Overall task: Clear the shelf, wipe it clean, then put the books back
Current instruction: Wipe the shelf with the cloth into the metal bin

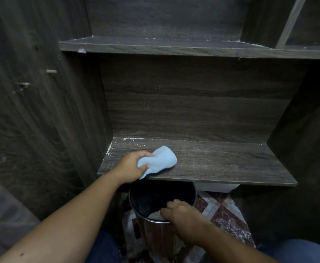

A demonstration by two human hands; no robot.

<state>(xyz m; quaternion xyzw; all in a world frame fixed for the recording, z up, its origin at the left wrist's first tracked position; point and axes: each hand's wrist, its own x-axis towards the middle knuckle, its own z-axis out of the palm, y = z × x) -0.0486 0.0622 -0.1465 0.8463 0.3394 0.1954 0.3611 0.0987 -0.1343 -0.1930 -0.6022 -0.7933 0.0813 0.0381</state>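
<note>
Right hand [182, 219], lower centre-right of the frame: curls over the near rim of a dark round bin [151, 238], fingers hooked on the metal lip. Bin mouth facing up, directly below the front edge of the shelf, far rim tucked just under that edge. Pale patch [154, 215] inside against the near wall, too dim to identify. Bare forearms [75, 215] entering from the lower left and lower right corners. Blue trouser fabric [297, 251] at the bottom edge. Patterned floor covering [221, 209] in red, white and grey, to the right of the bin.

Left hand [130, 166], centre-left: clenches a bunched light-blue cloth [159, 159], fingers wrapped over its top and thumb pressed into its side. Cloth resting on the left front part of the lower shelf [221, 164], one corner hanging past the front edge above the bin. Shelf board in dark wood grain, spanning the middle of the frame. White specks [128, 139] along its back left corner and left edge, with fainter pale smears across the right half.

Behind: dark wood-grain back panel [193, 101]. Upper shelf [155, 46] across the top of the frame, white flecks along its rear edge, a small pale scrap [81, 50] at its left front edge. Tall side panel [32, 111] filling the left of the frame, two short pale pegs [51, 71] protruding from it.
</note>
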